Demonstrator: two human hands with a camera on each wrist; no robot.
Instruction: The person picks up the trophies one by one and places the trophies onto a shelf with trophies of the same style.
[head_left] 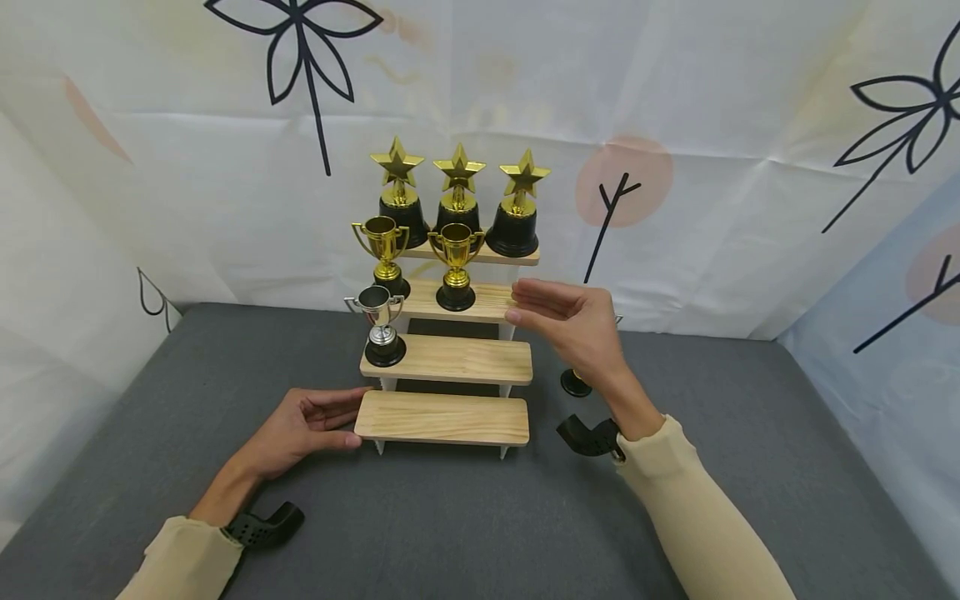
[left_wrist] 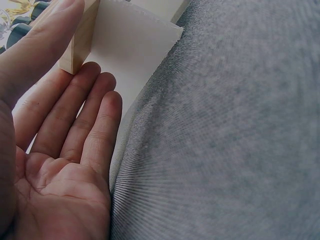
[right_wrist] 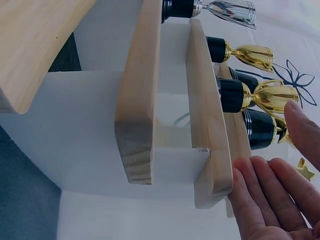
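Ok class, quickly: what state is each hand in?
Left hand: open, at the left end of the bottom shelf.
Right hand: open, beside the second shelf from the top.

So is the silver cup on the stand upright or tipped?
Upright: the silver cup has its black base on the third shelf from the top, mouth facing up.

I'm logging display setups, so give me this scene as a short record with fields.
Top step: three star trophies
Second step: two gold cups, at left end and middle
Third step: silver cup, at left end
Bottom step: lowest of the four
Left hand: at the bottom step's left end
Right hand: at the second step's right end
Table: black-based trophy, mostly hidden by the right hand
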